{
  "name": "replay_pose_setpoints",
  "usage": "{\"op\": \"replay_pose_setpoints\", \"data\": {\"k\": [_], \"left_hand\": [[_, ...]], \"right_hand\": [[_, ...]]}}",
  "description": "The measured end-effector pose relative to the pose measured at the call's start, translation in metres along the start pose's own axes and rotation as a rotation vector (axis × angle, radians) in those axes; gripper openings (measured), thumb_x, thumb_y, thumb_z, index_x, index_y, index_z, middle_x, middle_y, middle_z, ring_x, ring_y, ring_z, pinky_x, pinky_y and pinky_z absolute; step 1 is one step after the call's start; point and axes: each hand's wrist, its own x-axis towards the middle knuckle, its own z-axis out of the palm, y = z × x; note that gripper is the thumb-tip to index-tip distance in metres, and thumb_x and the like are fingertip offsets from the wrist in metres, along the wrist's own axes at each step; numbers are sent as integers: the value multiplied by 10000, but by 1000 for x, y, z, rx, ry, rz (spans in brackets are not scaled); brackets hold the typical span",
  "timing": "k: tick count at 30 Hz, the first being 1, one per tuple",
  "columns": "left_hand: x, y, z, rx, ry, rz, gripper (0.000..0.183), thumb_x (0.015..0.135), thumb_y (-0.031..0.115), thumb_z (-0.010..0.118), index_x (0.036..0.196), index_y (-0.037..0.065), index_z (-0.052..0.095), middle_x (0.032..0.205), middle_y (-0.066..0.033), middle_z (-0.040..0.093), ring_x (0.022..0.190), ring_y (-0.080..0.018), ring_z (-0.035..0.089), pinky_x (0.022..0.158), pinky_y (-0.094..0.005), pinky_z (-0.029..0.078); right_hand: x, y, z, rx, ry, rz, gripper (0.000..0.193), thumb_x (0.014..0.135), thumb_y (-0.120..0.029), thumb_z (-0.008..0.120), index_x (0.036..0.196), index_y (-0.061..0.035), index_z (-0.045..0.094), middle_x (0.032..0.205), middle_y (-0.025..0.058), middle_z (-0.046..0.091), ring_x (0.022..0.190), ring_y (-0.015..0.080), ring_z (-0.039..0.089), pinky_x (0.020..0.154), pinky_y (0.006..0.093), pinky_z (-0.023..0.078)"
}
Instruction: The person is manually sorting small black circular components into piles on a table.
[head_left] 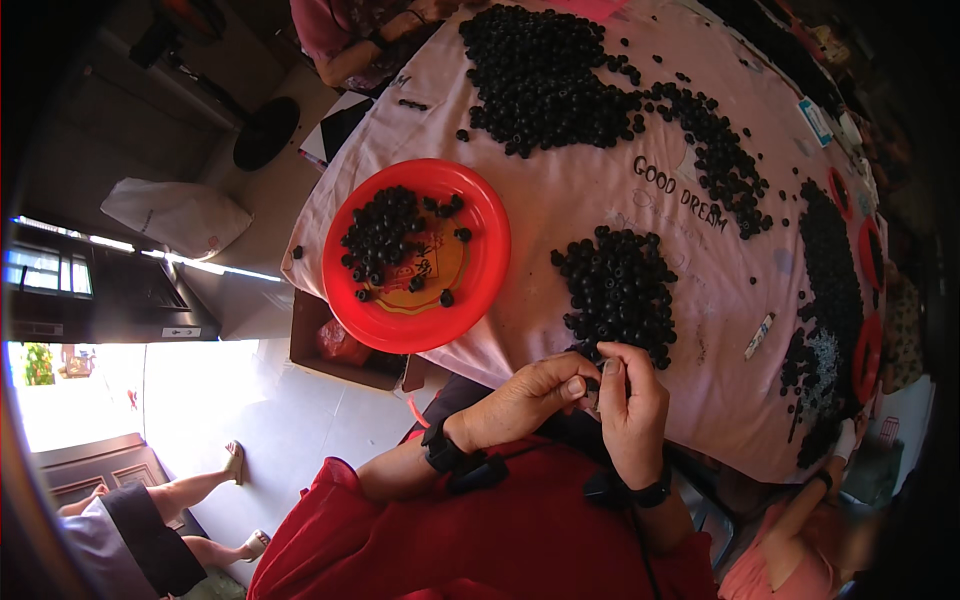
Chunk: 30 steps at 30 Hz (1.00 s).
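My left hand [530, 398] and my right hand [632, 405] meet at the table's near edge, both closed in a pinch. Between the left thumb and fingers a bit of a small black piece shows, partly hidden. What the right fingertips grip, if anything, is too small to make out. Just beyond them lies a pile of small black round pieces [618, 290], some with a hole in the middle. To the left, a red plate [490, 240] holds a heap of similar black pieces [385, 230] and a few loose ones.
A larger black heap [540, 80] covers the far side of the pink tablecloth [540, 200], trailing right. A white tube-shaped item [759, 336] lies right of the near pile. Other people's arms [350, 65] reach in at the far left and near right [800, 520]. A box [345, 345] stands below the plate.
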Motion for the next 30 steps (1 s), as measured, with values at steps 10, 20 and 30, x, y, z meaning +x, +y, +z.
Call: {"op": "replay_pose_setpoints", "data": {"k": [10, 20, 30], "left_hand": [[-6, 2, 4, -19, -32, 10, 300, 1060, 282, 488, 1173, 35, 618, 1012, -28, 591, 938, -105, 563, 853, -279, 488], [0, -10, -7, -333, -41, -77, 365, 1047, 311, 526, 1255, 32, 635, 1113, -38, 657, 980, -108, 616, 799, -247, 503], [2, -12, -4, -624, 45, 37, 315, 1044, 253, 546, 1255, 30, 613, 1103, -49, 660, 973, -110, 636, 782, -250, 522]], "right_hand": [[10, 14, -12, 76, 232, 118, 187, 1039, -68, 497, 1091, 2, 662, 737, -7, 549, 604, 47, 415, 535, 233, 369], [0, 14, -21, 83, 85, 147, 182, 1018, -45, 490, 1077, 24, 648, 896, 72, 672, 729, 119, 602, 664, 267, 485], [-2, 4, -20, 84, 7, 109, 155, 1006, -55, 523, 1074, 13, 645, 918, 119, 684, 772, 153, 651, 690, 283, 505]]}}
